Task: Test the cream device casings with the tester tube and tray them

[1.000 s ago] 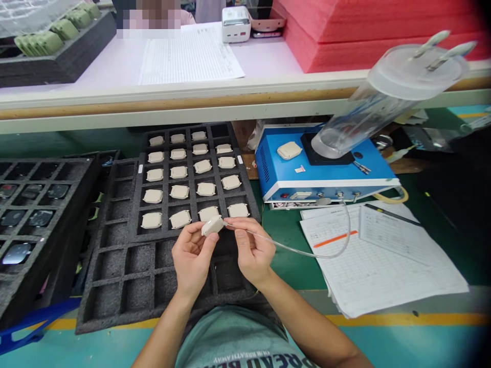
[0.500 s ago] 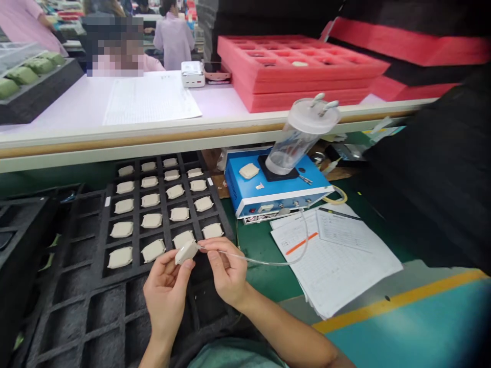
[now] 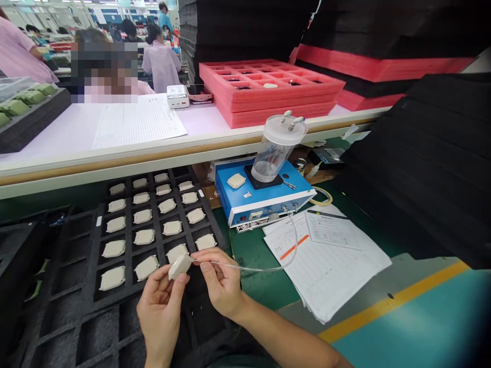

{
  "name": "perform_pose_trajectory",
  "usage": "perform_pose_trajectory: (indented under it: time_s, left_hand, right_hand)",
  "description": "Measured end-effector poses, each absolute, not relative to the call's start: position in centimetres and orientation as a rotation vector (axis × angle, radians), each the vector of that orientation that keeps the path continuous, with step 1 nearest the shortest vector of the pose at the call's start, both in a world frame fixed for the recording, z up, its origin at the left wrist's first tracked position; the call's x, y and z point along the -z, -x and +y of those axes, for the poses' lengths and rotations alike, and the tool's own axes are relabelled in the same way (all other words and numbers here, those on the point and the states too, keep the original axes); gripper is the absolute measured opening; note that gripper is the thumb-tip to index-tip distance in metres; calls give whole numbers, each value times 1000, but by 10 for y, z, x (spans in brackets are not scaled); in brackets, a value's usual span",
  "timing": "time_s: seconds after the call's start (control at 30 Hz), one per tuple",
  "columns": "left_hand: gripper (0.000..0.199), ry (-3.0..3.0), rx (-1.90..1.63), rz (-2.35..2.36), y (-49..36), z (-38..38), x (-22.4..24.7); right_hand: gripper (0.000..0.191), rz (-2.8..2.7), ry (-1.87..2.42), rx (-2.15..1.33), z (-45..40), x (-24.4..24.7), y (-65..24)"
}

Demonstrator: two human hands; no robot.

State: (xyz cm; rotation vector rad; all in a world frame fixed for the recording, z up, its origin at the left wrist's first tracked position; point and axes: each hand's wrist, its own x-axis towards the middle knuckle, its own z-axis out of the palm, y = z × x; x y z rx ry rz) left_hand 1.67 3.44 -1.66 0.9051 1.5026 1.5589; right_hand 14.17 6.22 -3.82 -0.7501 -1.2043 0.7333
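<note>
Between thumb and fingers, my left hand [image 3: 163,301] grips a beige watch-shaped case [image 3: 179,267], tilted on its side. My right hand [image 3: 220,283] pinches the end of a clear thin tube [image 3: 253,269], its tip touching or very close to the case's upper right edge. The tube curves back to the front of a blue machine [image 3: 240,200]. Beneath and behind my hands lies a black foam tray [image 3: 130,220] with similar beige cases in its compartments. On the machine rest one more beige case [image 3: 236,180] and a clear cylinder [image 3: 274,148] with a white lid.
Papers [image 3: 326,255] lie right of my hands. A white shelf [image 3: 215,117] crosses above the bench, bearing red foam trays [image 3: 264,102] and a paper sheet [image 3: 138,120]. Black foam stacks [image 3: 418,168] rise at the right. People in pink sit and stand beyond the shelf.
The camera view has shifted, so the bench scene sits lower and further left. Both hands keep the same hold on the case and the tube, with little visible change between them.
</note>
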Motion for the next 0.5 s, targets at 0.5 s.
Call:
perform_pose_trajectory:
  time_s: [0.5]
  left_hand:
    - [54,-797,-1489,1712,-12,39,18]
  right_hand:
    - [16,-1196,761,-657,70,29,-141]
